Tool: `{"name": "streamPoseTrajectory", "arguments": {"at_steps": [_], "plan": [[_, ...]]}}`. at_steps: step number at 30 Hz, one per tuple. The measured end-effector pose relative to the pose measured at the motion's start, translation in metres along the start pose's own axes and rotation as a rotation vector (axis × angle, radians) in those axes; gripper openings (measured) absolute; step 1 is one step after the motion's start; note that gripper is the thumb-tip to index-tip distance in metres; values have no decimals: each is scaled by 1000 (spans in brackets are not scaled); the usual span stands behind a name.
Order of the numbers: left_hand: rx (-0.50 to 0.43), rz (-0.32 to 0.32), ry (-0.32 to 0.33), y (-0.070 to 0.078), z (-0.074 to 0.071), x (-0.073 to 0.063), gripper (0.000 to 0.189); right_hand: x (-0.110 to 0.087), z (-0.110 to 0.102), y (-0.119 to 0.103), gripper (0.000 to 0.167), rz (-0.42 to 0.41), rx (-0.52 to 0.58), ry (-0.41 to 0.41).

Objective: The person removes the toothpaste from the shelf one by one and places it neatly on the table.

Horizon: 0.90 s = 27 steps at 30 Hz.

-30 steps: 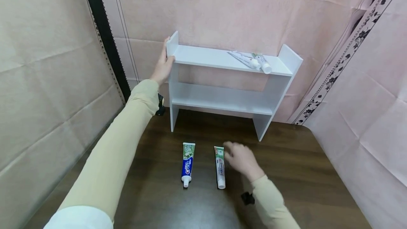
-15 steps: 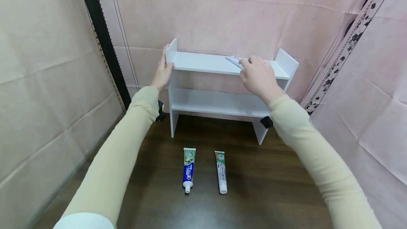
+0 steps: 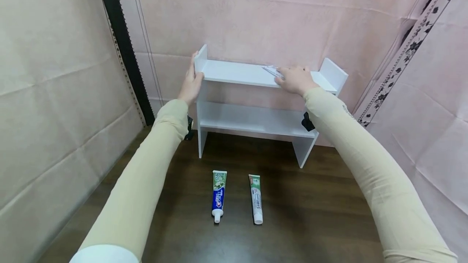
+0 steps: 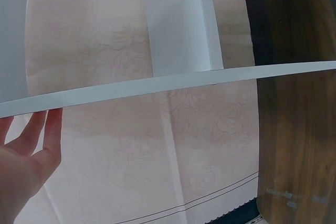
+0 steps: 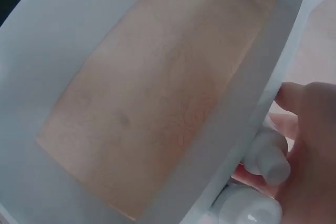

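A white two-tier shelf (image 3: pixel 252 121) stands at the back of the brown table. My left hand (image 3: pixel 190 84) touches its left side panel; in the left wrist view the fingers (image 4: pixel 52 137) lie against the panel's outer face. On the top board, my right hand (image 3: pixel 297 79) covers most of two white toothpaste tubes (image 3: pixel 271 70). Up close, the right wrist view has its fingers around one tube's capped end (image 5: pixel 266 153), which sticks out past the board's front edge. The second tube (image 5: pixel 249 208) lies beside it, and their rear parts are hidden there.
Two more toothpaste tubes lie on the table (image 3: pixel 292 222) in front of the shelf: a blue-and-green one (image 3: pixel 218 194) and a white-and-green one (image 3: pixel 256 200). Pale fabric (image 3: pixel 256 15) hangs behind the shelf and along both sides.
My right hand has risen from beside the white-and-green tube on the table to the tubes on the top board, then lowered slightly onto them. My left hand stays at the side panel.
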<state>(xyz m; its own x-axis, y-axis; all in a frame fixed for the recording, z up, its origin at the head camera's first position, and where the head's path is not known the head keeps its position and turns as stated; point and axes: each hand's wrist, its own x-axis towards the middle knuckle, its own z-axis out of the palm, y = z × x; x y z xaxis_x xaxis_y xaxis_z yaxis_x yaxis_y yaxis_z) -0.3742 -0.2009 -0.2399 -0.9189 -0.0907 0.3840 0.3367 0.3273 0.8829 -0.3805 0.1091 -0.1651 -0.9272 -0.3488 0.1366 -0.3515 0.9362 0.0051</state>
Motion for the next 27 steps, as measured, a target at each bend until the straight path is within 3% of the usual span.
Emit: {"name": "streamPoseTrajectory", "arguments": {"at_steps": [5, 11, 16, 27], "plan": [[0, 24, 10, -6, 3, 7, 67, -6, 8, -7, 45, -43, -30, 136], [-31, 13, 6, 13, -3, 2, 66, -15, 8, -24, 24, -104, -48, 264], [-32, -28, -2, 35, -6, -13, 68, -21, 11, -29, 23, -119, -59, 291], [-31, -41, -19, 34, -2, -22, 67, -36, 27, -23, 29, -109, 34, 330]]}}
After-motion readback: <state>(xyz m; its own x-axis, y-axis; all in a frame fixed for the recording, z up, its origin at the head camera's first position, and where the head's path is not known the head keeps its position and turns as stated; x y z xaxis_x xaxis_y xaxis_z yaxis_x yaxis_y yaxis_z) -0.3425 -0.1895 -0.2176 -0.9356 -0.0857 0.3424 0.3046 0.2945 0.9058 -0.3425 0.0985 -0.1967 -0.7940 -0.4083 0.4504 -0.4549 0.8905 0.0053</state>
